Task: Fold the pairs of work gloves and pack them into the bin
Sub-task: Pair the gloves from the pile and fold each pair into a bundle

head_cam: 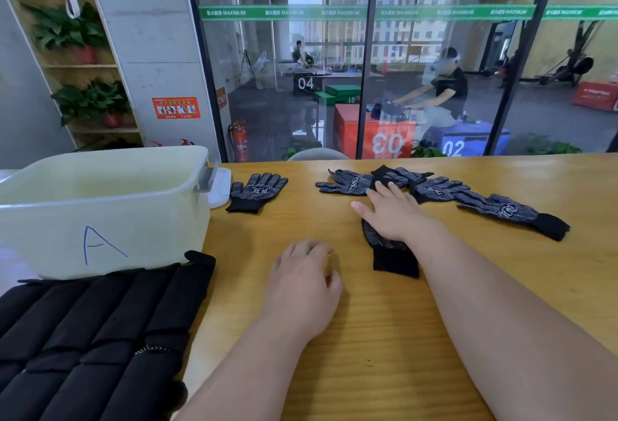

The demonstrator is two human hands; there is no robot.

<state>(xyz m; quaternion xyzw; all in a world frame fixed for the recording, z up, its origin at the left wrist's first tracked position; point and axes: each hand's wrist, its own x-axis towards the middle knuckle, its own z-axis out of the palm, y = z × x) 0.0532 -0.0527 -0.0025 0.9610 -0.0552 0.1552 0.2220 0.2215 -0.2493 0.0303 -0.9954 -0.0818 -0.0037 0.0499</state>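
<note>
Work gloves spread over the wooden table (384, 337), bin (140, 220) at frame left.
The bin marked A stands above a black padded mat (83, 337). Beside it lies a single glove (255, 191). At centre, the left hand (302, 287) rests loosely curled and empty. The right hand (391, 213) lies flat on a pressed glove (391, 253), below the heap of gloves (444, 191).

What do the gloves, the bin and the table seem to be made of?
The gloves look like black knitted fabric, matte and limp, with pale grip dots, probably rubber. The bin looks like pale, slightly translucent plastic with a smooth wall. The table looks like wood or wood-look laminate, with visible grain and a light sheen.
</note>
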